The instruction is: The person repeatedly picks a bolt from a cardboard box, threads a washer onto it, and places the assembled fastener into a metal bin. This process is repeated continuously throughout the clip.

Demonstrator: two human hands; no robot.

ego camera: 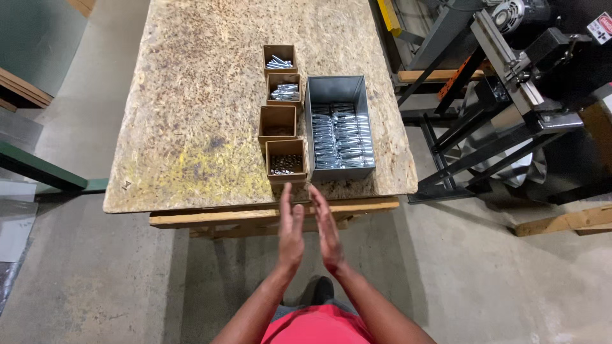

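Left hand (291, 232) and right hand (327, 230) held palm to palm with a narrow gap, fingers straight, grip of both apart and holding nothing. Hands hover before the near edge of the tabletop (191, 95). Nearest: small cardboard box of nuts (285, 163), touching a grey metal bin of bolts (338, 130). Three more cardboard boxes (280, 86) lined up behind.
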